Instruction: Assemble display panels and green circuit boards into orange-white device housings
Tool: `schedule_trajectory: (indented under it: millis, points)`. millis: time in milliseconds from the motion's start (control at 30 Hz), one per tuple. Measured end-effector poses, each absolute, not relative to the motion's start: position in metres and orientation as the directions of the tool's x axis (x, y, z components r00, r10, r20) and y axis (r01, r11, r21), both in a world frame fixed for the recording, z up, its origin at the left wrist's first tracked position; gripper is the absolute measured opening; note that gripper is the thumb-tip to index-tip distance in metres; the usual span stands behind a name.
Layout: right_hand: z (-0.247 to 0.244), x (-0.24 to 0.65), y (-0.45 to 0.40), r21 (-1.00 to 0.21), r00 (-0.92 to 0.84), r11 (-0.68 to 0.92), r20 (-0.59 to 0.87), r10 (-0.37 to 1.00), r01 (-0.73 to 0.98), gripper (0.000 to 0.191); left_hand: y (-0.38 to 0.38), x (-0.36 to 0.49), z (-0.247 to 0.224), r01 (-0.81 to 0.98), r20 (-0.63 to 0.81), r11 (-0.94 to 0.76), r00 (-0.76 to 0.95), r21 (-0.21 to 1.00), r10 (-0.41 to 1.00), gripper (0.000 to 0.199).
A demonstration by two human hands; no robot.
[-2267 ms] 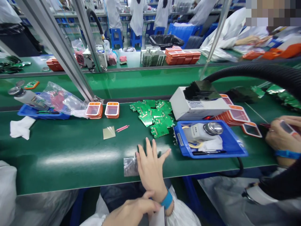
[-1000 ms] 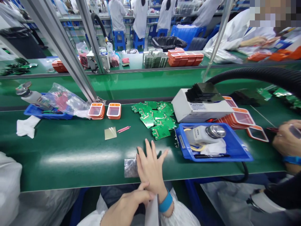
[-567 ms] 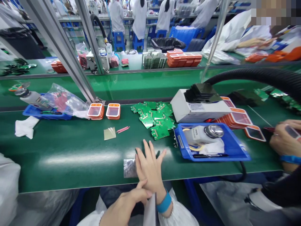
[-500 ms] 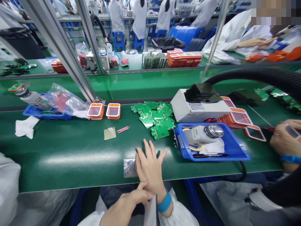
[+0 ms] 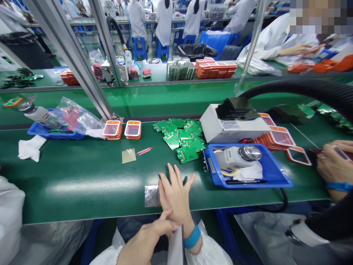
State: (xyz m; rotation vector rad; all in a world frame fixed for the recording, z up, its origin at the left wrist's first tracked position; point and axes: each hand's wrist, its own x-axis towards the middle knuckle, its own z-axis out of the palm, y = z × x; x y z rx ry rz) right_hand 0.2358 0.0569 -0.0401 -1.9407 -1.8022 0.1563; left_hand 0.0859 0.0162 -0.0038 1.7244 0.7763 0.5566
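My right hand point(image 5: 175, 197) lies palm down over the front part of the green table point(image 5: 91, 176), fingers spread, holding nothing; a blue band point(image 5: 193, 236) circles its wrist. My left hand point(image 5: 147, 235) comes from the lower left. Its thumb and index finger are apart and reach to the right wrist; its other fingers are hidden. A flat grey-white piece with a dark edge point(image 5: 175, 247) stands just below that thumb; whether it is held I cannot tell. Beside my right hand lies a small clear bag point(image 5: 151, 196). Green circuit boards point(image 5: 188, 152) are piled beyond the fingers.
A blue tray point(image 5: 275, 181) with a metal-topped bottle is at right, before a white box point(image 5: 226, 129). Orange-rimmed frames point(image 5: 133, 130), pink sticks point(image 5: 144, 151) and a square film point(image 5: 128, 156) lie left. A co-worker's hands point(image 5: 331, 162) work at far right.
My hands hold nearly the same pose; the view has shifted very slightly. The co-worker's hands at far right have moved a little.
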Motion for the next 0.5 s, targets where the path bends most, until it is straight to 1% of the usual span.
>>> schedule_trajectory:
  millis: [67,200,267,400,500]
  points:
    - [-0.0368,0.2353,0.0565,-0.420,0.128,-0.026,0.217,0.968,0.907,0.026,0.0146,0.0855,-0.0045,0.225,-0.044,-0.152,0.684,0.963,0.728,0.064]
    - [-0.0330,0.2333,0.0560,-0.404,0.109,-0.027,0.181,0.977,0.914,0.030,0.0117,0.0874,-0.0059,0.265,-0.118,-0.122,0.732,0.956,0.671,0.059]
    - [-0.0335,0.2335,0.0563,-0.401,0.103,-0.023,0.181,0.978,0.916,0.030,0.0109,0.0883,-0.0067,0.243,-0.090,-0.138,0.737,0.960,0.670,0.057]
    - [-0.0378,0.2365,0.0575,-0.407,0.120,-0.018,0.226,0.967,0.913,0.027,0.0119,0.0873,-0.0053,0.156,0.011,-0.152,0.663,0.976,0.748,0.059]
    - [-0.0401,0.2378,0.0582,-0.403,0.133,-0.027,0.239,0.962,0.915,0.026,0.0135,0.0855,-0.0043,0.172,-0.021,-0.122,0.655,0.978,0.755,0.059]
